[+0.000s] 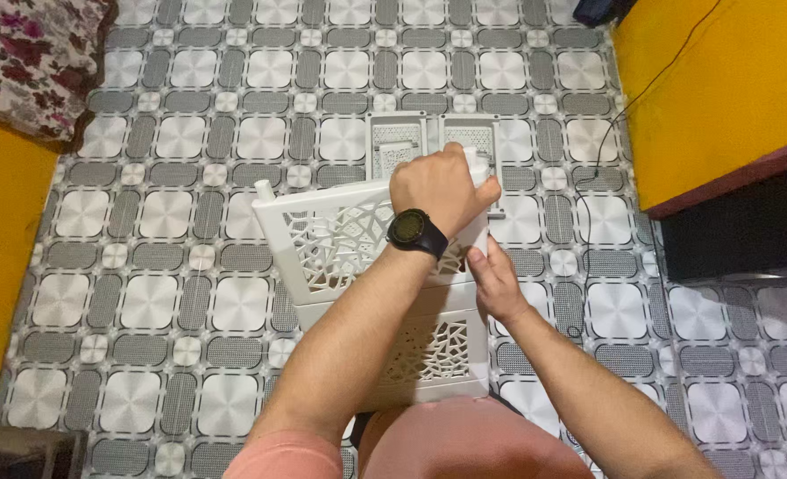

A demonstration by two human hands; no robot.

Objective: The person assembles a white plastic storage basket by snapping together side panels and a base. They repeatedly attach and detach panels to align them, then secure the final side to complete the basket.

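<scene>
Tiled floor (189, 293), patterned in grey and white squares. A white openwork plastic rack (358, 266) stands on it. Just beyond the rack lie two flat white panels (433, 142); a thin black cable (588, 177) runs to the rack's right.

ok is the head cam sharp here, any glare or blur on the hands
Head view: evenly lit and mostly sharp; left hand and right hand on the white lattice panel look slightly soft; mild sheen on the floor tiles, faint shadows.
</scene>
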